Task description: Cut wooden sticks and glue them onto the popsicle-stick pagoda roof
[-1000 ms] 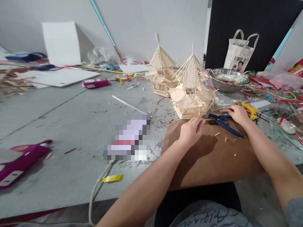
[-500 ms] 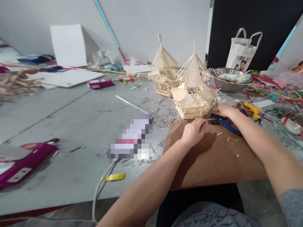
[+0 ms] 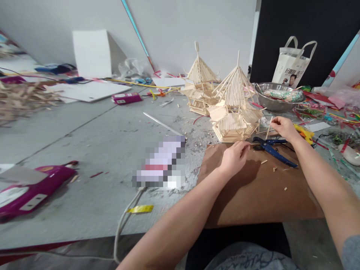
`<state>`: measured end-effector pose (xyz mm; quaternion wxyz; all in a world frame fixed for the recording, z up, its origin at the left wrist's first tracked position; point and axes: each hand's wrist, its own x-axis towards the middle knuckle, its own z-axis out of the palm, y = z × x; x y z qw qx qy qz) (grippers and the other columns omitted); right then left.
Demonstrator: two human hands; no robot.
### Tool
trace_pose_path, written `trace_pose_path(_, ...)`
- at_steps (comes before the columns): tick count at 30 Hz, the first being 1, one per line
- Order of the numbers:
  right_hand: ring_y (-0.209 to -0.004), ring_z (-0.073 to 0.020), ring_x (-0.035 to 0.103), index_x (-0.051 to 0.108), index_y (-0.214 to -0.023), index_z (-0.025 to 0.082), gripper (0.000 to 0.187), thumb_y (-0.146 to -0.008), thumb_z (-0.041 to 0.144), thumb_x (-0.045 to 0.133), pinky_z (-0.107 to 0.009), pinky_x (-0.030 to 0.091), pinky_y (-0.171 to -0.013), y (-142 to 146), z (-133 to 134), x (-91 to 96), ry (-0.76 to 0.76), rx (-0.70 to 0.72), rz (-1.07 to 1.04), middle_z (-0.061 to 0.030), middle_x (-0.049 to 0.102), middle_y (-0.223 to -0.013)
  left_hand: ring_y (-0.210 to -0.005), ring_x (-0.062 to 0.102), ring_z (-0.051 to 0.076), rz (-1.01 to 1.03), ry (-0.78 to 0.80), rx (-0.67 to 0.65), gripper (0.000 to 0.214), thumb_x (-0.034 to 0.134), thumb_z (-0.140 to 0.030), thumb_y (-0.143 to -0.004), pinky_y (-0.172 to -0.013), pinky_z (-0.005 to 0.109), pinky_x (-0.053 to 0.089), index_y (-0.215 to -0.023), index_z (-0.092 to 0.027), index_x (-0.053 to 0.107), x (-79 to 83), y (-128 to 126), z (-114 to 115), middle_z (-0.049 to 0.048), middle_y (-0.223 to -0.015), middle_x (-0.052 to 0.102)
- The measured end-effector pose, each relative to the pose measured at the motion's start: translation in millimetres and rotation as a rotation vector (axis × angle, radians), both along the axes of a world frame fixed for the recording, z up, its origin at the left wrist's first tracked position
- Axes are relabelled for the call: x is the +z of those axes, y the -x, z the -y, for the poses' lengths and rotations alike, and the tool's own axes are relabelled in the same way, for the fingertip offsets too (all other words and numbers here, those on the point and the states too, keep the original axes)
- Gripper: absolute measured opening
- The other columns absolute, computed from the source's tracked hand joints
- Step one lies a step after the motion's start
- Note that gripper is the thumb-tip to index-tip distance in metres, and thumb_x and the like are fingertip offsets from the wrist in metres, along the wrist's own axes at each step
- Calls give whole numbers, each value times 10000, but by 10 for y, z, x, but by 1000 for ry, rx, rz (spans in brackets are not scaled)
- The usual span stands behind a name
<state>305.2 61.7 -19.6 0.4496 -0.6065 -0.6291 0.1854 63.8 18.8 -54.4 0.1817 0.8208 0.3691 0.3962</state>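
My right hand (image 3: 284,126) pinches a short thin wooden stick (image 3: 269,128), held nearly upright beside the front pavilion model. My left hand (image 3: 234,157) is closed over the brown board (image 3: 247,202), and a thin stick (image 3: 255,144) pokes out of its fingertips to the right. Between and just below the hands lie blue-handled hand pruners (image 3: 277,155), which neither hand grips. The front pavilion model (image 3: 234,123), built of wooden sticks with a pointed roof, stands right behind my left hand. A second stick pavilion (image 3: 199,78) is behind it to the left.
A steel bowl (image 3: 277,107) of wrapped sticks stands at the back right by a white bag (image 3: 292,69). A yellow glue gun (image 3: 305,133) is right of my right hand. On the left are a blurred phone (image 3: 160,159) with its cable and a purple device (image 3: 36,191).
My right hand has lifted from beside the pavilion's base and moved right, now showing a stick in its fingers. My left hand stays near the board. The view has shifted slightly left.
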Motion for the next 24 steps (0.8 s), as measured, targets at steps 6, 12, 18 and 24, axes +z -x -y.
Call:
trace_pose_path(6, -328, -31, 344, 511, -639, 180, 161, -614, 291, 624, -181, 209, -326, 339, 241, 129, 46, 164, -514, 89, 434, -456, -663, 553, 122, 133, 153, 15, 226, 433, -288, -830, -623, 236, 428, -913, -162, 600, 48, -21, 54, 49, -782, 634)
trace_pose_path(12, -319, -26, 345, 499, -634, 179, 177, -633, 309, 620, -179, 230, -322, 807, 390, 204, 62, 253, -503, 91, 431, -439, -408, 422, 47, 475, 576, -127, 313, 467, -393, -803, -422, 192, 354, -955, -139, 568, 120, -78, 91, 13, -699, 604)
trace_pose_path(18, -369, -37, 353, 522, -689, 175, 221, -646, 364, 628, -200, 274, -367, 1080, 337, 427, 0, 297, -373, 74, 452, -492, -353, 336, 33, 697, 485, -31, 233, 518, -378, -777, -372, 169, 268, -734, -152, 551, 336, 18, 19, -74, -454, 401)
trace_pose_path(24, -525, -81, 434, 558, -693, 175, 239, -710, 412, 580, -230, 345, -487, 1064, 301, 614, -133, 271, -118, 24, 492, -576, -380, 382, 36, 705, 354, 258, 182, 502, -317, -783, -388, 171, 304, -706, -159, 549, 609, 224, -278, -57, -490, 459)
